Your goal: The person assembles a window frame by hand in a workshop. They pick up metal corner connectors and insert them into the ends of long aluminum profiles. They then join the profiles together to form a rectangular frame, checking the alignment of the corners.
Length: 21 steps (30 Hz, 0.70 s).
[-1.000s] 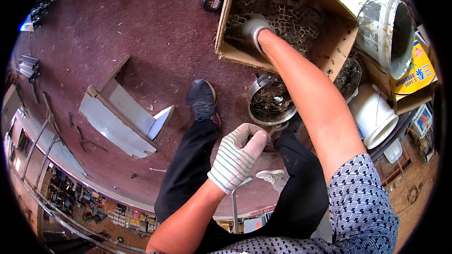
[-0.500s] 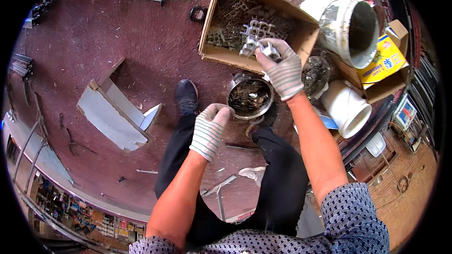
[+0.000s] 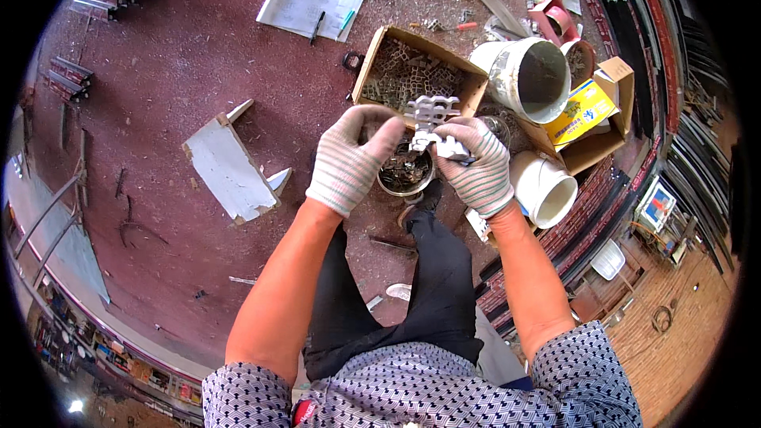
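My right hand [image 3: 481, 162], in a striped knit glove, grips a cluster of silver metal profile pieces [image 3: 434, 108] between thumb and fingers. Those pieces have notched, looped outlines and stick up past the fingertips. To their left is my left hand [image 3: 353, 157], gloved the same way. Its thumb and fingers curl together at the tips, a little apart from the cluster; anything between them is hidden. Just beyond, a cardboard box [image 3: 380, 59] holds many similar grey pieces. Beneath my hands stands a round metal pot [image 3: 430, 178] with dark scraps inside, partly covered by the gloves.
To the right stand a stained white bucket [image 3: 507, 71], a smaller white bucket [image 3: 547, 194] and an open carton [image 3: 594, 158] with a yellow box [image 3: 583, 115]. Papers [image 3: 297, 4] with pens lie far left of the box. A broken white panel [image 3: 230, 166] rests on the reddish floor.
My right hand has drawn back from the box with the metal pieces. The left hand has risen from beside the pot toward them. The view has shifted, showing more floor beyond the box.
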### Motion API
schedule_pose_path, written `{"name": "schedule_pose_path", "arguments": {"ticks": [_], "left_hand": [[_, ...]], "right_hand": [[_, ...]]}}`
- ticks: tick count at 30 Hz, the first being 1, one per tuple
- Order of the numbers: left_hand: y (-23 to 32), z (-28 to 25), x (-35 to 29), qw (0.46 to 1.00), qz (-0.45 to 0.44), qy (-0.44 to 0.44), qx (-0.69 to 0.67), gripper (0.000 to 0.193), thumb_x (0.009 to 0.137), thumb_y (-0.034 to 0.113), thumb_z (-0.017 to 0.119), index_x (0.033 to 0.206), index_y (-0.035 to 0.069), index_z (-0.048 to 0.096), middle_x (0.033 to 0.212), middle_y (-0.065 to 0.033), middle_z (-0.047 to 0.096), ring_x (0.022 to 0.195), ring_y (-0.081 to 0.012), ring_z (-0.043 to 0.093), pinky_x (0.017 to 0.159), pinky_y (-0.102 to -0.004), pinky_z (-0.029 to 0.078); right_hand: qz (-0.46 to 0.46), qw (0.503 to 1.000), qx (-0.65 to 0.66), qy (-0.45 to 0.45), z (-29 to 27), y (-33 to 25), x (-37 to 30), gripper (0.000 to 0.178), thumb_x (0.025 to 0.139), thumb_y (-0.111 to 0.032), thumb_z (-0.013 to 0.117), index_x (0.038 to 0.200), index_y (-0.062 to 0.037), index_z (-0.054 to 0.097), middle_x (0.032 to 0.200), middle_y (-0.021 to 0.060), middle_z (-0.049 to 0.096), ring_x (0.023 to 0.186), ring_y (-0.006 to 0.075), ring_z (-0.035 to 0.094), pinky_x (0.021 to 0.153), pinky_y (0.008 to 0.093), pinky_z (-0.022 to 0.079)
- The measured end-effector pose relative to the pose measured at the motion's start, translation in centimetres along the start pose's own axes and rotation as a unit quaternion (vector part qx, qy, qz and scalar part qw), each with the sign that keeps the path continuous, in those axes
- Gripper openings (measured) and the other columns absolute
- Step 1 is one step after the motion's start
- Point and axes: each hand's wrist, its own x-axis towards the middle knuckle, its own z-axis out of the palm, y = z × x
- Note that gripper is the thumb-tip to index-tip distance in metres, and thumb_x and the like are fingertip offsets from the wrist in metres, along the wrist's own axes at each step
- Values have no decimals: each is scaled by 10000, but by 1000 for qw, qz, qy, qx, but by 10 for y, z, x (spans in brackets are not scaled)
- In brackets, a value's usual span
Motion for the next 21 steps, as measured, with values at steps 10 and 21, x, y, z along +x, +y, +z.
{"name": "schedule_pose_path", "arguments": {"ticks": [10,21], "left_hand": [[79,44,-20,997,50,-61,-18,193,880,150,712,989,1,656,853,5,651,758,-31,552,663,-202,477],[98,87,-55,989,-10,-95,-117,325,895,167,699,1162,-5,635,1011,-57,684,920,-85,611,806,-224,500]], "right_hand": [[-52,998,-18,18,-71,-58,-19,420,646,11,744,1051,-75,672,1027,123,636,927,291,652,802,350,527],[-64,997,4,54,-114,-81,-44,300,701,-40,747,994,-57,683,954,120,642,881,266,642,794,342,516]]}}
